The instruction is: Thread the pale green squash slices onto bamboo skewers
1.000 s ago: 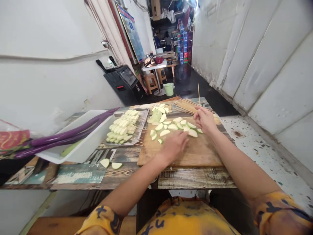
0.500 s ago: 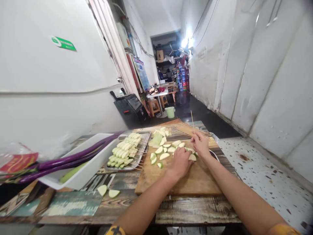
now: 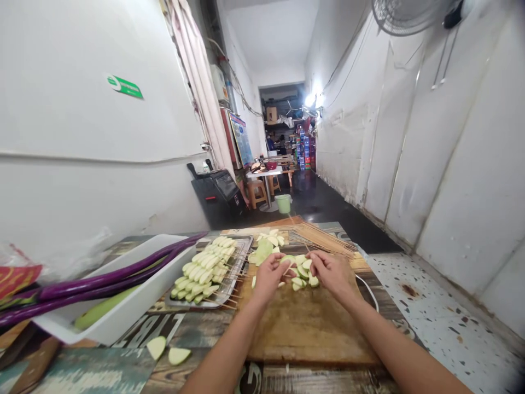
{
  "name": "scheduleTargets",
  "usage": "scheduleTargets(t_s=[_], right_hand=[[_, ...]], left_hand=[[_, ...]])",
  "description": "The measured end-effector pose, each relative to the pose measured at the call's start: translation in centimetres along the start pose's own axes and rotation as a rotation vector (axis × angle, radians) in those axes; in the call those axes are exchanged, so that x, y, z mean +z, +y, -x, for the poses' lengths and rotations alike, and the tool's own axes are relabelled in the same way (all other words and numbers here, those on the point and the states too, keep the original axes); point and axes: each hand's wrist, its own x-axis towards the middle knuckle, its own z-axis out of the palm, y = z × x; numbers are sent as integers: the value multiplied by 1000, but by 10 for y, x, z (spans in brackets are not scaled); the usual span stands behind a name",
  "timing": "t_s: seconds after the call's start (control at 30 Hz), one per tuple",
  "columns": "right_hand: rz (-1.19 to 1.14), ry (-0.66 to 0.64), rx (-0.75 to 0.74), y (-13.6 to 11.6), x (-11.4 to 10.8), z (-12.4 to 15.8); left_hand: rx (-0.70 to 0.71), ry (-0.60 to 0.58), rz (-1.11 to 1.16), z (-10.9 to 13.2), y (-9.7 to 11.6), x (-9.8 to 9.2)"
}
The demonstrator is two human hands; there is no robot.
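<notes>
White walls (image 3: pixel 82 208) are being lit by a lamp (image 3: pixel 314 100) at the far end of the room, while the work is being done on a plank-patterned surface (image 3: pixel 213 334).

Green-edged slices (image 3: pixel 303 272) are being handled on the far part of a wooden cutting board (image 3: pixel 307 350), clustered between the two hands. The left hand (image 3: pixel 270 274) is being curled, its thumb and fingertips drawn nearly together at a pale slice; whether that slice is being gripped cannot be told. The right hand (image 3: pixel 334 273) is being turned inward with its fingertips nearly pinched; whether anything is being held there cannot be told either.

If slices are being threaded, as seems likely, splitting is probably being best avoided by slow, straight pressure through the middle of the flesh, with each slice being steadied by its edges and fingertips being kept off the point's line.

Pale, moist-looking half-moons are being edged by thin green skin. Beyond the board, slender, dry-looking skewers (image 3: pixel 322 238) are being fanned out. To its left, rows of threaded pieces (image 3: pixel 207 268) are being carried by a shiny metal tray (image 3: pixel 248 241). Farther left, long, glossy purple eggplants (image 3: pixel 110 276) are being supported by a smooth white tub (image 3: pixel 127 312).
</notes>
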Motion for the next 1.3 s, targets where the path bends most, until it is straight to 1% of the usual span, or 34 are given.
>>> scheduleTargets(t_s=[0.13,0.2,0.3,0.4,0.53,0.63,0.7,0.77,0.83,0.9,0.97,1.1,1.2,1.3], right_hand=[[186,-228,-133,-19,13,16],[258,-285,-153,-22,21,25],[322,-334,-153,-21,30,33],[322,-333,-125,-17,34,37],[195,-334,13,-11,32,38],[81,-257,137,-9,26,38],[40,-200,218,-12,24,37],[24,-177,287,-15,23,37],[13,-187,308,-16,25,38],[15,-210,280,-15,28,39],[46,-213,204,-13,31,42],[160,-206,63,-9,35,47],[226,-230,19,-11,35,48],[230,-231,12,-12,35,48]], left_hand=[[-16,148,262,-7,3,-22],[-29,193,350,-8,3,-27],[-18,220,434,-9,3,-27],[-18,223,439,-8,5,-26],[-35,243,431,-8,5,-26],[-23,241,413,-8,4,-25],[-24,270,422,-6,5,-25],[-6,300,438,-5,7,-24],[-21,310,447,-4,9,-23],[-33,298,464,-4,10,-23],[-39,295,481,-5,10,-24],[-43,342,499,-6,8,-27],[-65,373,519,-8,6,-30],[-79,384,549,-10,6,-32]])
